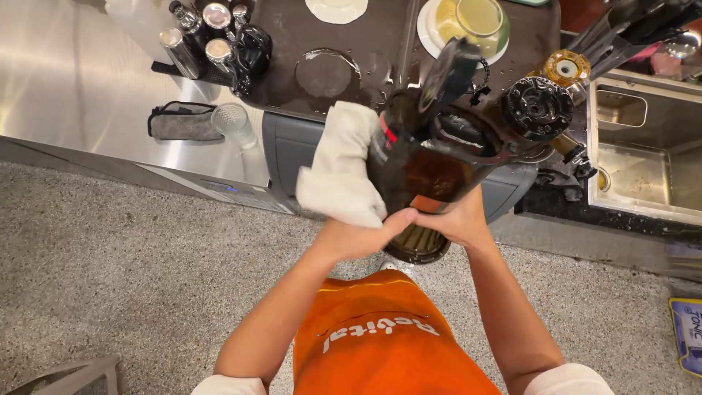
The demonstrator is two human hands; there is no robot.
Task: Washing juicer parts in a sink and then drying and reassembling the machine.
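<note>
Your left hand (pixel 358 238) is clenched on a white cloth (pixel 338 168), pressing it against the side of a dark juicer-like machine (pixel 431 175) that you hold close to your body, above the floor and in front of the worktop (pixel 88 88). Your right hand (pixel 452 219) grips the same machine low down, near its ribbed round base (pixel 418 245), fingers closed around the body. Judged from this, the step in hand is wiping down the machine's outer shell; the next stroke calls for a firm right-hand hold while the cloth travels, since the unit is tilted and carried free of any support. A red band (pixel 388 132) shows on the machine beside the cloth. A black round cap (pixel 537 106) sits at its upper right end. Beyond, a dark tray (pixel 285 88) on the worktop shows a wet ring. Metal shakers (pixel 201 36) stand at its left, with a clear glass (pixel 235 121) and a grey pouch (pixel 179 123) nearer you. A white plate (pixel 425 33) carries a yellow-green bowl (pixel 479 18). A steel sink (pixel 643 168) lies at right. On the floor, at the right edge, lies a flat blue and white package (pixel 687 333), rectangular, with print. Your orange apron (pixel 380 336) bears white lettering.
</note>
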